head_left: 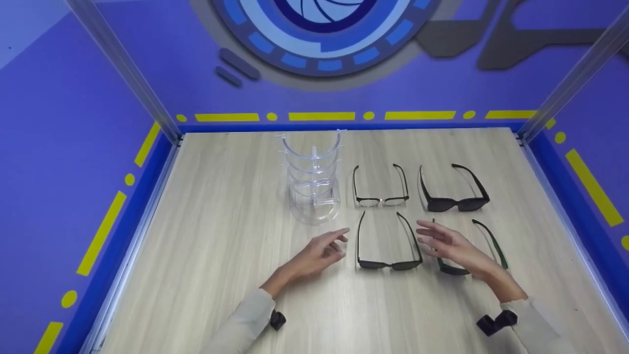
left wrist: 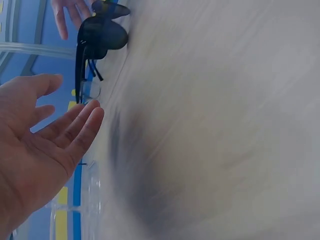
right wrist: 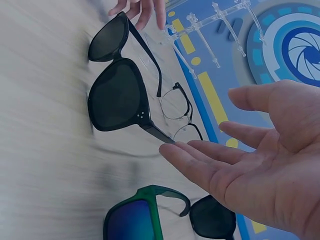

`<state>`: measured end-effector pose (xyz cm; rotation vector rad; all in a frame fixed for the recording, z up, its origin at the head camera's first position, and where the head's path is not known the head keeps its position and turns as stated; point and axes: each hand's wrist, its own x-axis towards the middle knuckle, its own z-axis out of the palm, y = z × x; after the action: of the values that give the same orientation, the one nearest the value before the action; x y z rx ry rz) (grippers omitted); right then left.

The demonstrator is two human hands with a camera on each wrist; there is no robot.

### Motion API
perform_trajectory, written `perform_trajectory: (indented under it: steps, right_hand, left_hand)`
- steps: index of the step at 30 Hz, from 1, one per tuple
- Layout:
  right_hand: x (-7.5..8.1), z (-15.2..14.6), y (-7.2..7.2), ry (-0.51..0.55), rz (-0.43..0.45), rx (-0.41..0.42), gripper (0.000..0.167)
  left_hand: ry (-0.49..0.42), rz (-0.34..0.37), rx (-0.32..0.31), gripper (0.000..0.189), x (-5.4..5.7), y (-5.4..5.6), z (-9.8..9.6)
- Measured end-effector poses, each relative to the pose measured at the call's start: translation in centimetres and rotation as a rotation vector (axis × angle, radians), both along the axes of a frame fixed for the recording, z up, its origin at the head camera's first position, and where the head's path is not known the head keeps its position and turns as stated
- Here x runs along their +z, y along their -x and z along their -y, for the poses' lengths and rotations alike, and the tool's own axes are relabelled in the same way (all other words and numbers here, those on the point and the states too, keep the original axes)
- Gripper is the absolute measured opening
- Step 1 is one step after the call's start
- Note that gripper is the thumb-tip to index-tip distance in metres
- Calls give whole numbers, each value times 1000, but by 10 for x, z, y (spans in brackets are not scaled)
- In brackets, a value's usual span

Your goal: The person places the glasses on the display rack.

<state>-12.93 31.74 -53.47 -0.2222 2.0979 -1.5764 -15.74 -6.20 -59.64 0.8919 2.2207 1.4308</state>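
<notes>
1. The left hand is relaxed, its fingers loosely extended and its thumb apart from them, with nothing pinched. It is on the person's side of the clear stand.
2. The right hand is relaxed too, palm turned inward, fingers a little spread around nothing. It is farther to the right of the stand, over part of the green sunglasses; whether it touches them I cannot tell.
3. Between the hands, to the right of the stand and closer to the person, the black sunglasses rest with their arms unfolded, pointing away from the person.
4. The green sunglasses, which have a bluish lens, lie farther right from the stand, partly hidden by the right hand.
5. Just right of the stand are the clear glasses, arms open.
6. Beyond these, farther right of the stand, sit the dark sunglasses, also unfolded.
7. Under the stand is the wooden table; behind it rises a blue wall with yellow dashes.
</notes>
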Motion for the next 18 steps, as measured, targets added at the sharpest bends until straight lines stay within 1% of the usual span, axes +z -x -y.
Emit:
perform_trajectory:
  steps: [5,8,12,16,18]
  right_hand:
    - [-2,3,0,-23,11,-7,66]
    - [-1,4,-1,-30,19,-10,66]
    - [-2,4,-5,-34,40,6,67]
    - [-4,6,-8,-39,61,15,67]
    - [-5,7,-10,-35,79,1,68]
  left_hand:
    - [7,24,-13,58,-3,-3,-10]
    - [3,26,-20,58,-5,-3,-16]
    - [-9,25,-27,57,-7,-4,-23]
    - [-46,56,-14,56,-9,-5,-29]
    - [-75,76,10,54,-11,-5,-31]
